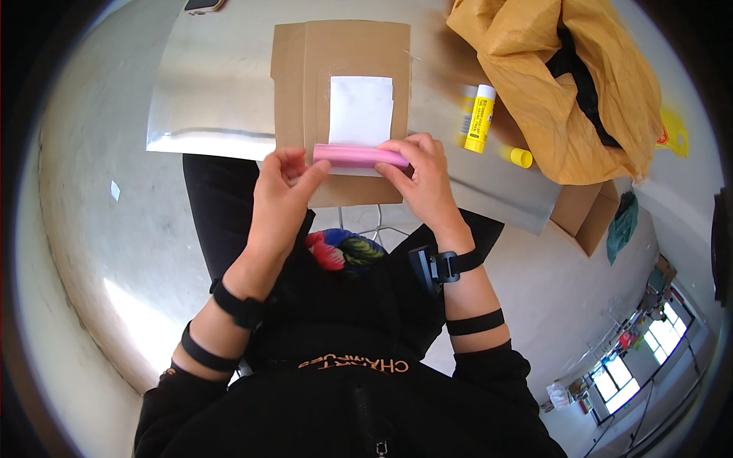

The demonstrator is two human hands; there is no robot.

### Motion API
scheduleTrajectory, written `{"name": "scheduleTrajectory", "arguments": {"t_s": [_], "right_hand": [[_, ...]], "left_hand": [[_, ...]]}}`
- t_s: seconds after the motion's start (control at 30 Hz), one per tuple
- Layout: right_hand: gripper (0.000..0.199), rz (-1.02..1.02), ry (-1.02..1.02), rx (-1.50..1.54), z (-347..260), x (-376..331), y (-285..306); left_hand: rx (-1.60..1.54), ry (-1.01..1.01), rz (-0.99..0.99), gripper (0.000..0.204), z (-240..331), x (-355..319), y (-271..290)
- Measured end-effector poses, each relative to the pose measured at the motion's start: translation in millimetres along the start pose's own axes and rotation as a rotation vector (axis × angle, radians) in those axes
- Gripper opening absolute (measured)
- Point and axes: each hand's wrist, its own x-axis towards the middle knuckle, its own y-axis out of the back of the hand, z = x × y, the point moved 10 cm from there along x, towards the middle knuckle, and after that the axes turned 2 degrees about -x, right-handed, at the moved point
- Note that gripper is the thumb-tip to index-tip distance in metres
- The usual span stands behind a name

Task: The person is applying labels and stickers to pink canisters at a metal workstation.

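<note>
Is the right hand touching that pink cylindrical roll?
Touching. In the head view, the right hand pinches the pink cylindrical roll at its right end between thumb and fingers.

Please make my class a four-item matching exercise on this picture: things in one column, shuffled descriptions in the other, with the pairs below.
Things:
1. Pink roll
2. White paper
3. Glue stick
4. Cardboard sheet

Descriptions:
A. Brown, beneath the paper
B. Yellow, right of the cardboard
C. Held in the right hand
D. Flat, beyond the roll

Pairs: 1-C, 2-D, 3-B, 4-A
</note>
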Motion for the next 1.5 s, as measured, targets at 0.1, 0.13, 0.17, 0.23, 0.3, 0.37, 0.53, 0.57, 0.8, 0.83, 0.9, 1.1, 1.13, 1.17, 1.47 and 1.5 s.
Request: {"name": "scheduleTrajectory", "arguments": {"t_s": [0.1, 0.13, 0.17, 0.23, 0.3, 0.37, 0.53, 0.57, 0.8, 0.83, 0.9, 1.1, 1.13, 1.17, 1.47, 1.5], "right_hand": [[0.023, 0.019, -0.013, 0.015, 2, -1, 4], [0.022, 0.019, -0.003, 0.013, 1, 0, 5], [0.022, 0.019, 0.002, 0.015, 0, 1, 3], [0.022, 0.024, 0.002, 0.007, -1, 3, 3], [0.023, 0.005, 0.004, 0.004, -3, 3, 2], [0.025, -0.012, 0.001, -0.002, -2, 4, 2], [0.024, -0.017, -0.005, -0.034, -2, 2, 3], [0.024, -0.013, -0.004, -0.035, -1, 3, 3], [0.020, 0.016, -0.028, 0.014, 1, 5, 4], [0.020, 0.001, -0.056, 0.021, 4, 6, 2], [0.019, 0.000, -0.051, 0.011, 4, 8, 4], [0.019, 0.000, -0.048, -0.004, 5, 10, 4], [0.019, -0.003, -0.061, 0.011, 7, 10, 4], [0.019, -0.004, -0.063, 0.010, 7, 10, 4], [0.019, -0.001, -0.023, 0.000, 2, 9, 6], [0.020, -0.001, -0.026, 0.007, 2, 9, 6]], "left_hand": [[-1.055, 0.809, -0.266, 0.031, -27, -44, -47], [-1.120, 0.951, -0.256, 0.036, -25, -57, -56], [-1.184, 1.001, -0.238, 0.036, -27, -63, -64], [-1.248, 1.041, -0.219, 0.037, -34, -68, -81], [-1.374, 1.089, -0.048, 0.035, -41, -66, -90], [-1.398, 1.059, -0.027, 0.034, -36, -62, -95], [-1.384, 1.129, 0.117, 0.030, -37, -62, -103], [-1.344, 1.133, 0.125, 0.028, -38, -63, -103], [-0.834, 0.509, 0.039, 0.026, -20, -35, -72], [-0.833, 0.509, 0.039, 0.026, -23, -34, -71], [-0.528, 0.224, -0.110, 0.022, -10, -17, -65], [0.218, -0.303, -0.054, 0.015, 17, -4, -45], [0.354, -0.426, -0.048, 0.015, 28, -6, -47], [0.353, -0.425, -0.051, 0.015, 27, -2, -46], [0.531, -0.758, 0.065, 0.016, 59, -18, -49], [0.536, -0.768, 0.072, 0.016, 59, -19, -50]]}}
